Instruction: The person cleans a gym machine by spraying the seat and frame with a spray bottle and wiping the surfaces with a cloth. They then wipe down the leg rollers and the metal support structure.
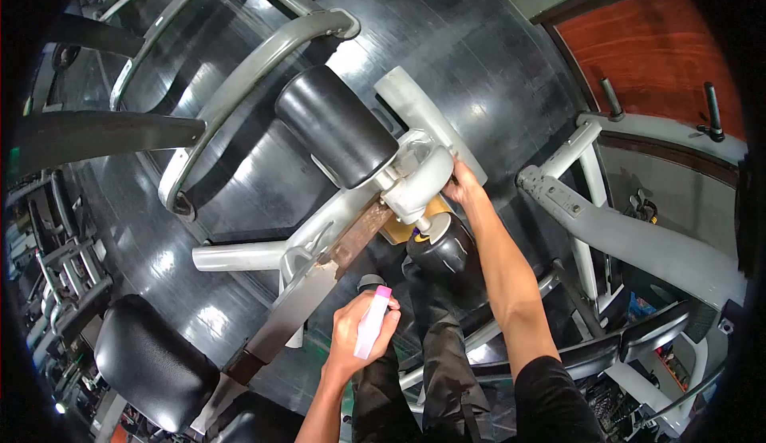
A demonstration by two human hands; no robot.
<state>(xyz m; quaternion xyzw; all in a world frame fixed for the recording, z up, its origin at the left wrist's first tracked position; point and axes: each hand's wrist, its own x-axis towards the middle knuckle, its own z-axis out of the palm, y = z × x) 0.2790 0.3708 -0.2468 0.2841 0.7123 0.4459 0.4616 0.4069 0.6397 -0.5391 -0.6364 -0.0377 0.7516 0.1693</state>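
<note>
My left hand (pixel 355 331) is closed around a pale, flat-sided stick with a pink end (pixel 373 323); its exact kind I cannot make out. Close by is the machine's sloping beam (pixel 299 303), with a brown, worn-looking patch at its upper part. My right hand (pixel 461 183) grips the curved white frame (pixel 431 178) of the exercise machine, its fingers partly hidden behind the metal. Beside that frame are a large black padded roller (pixel 337 128) and a second black roller (pixel 451 255). Under the joint shows a yellowish flat piece (pixel 396 230).
Grey curved tubes of another machine (pixel 275 48) rise at the upper left. A black seat pad (pixel 152 363) is at the lower left. White frame arms (pixel 630 227) stand on the right. My legs (pixel 447 363) are close below, over dark flooring (pixel 431 28).
</note>
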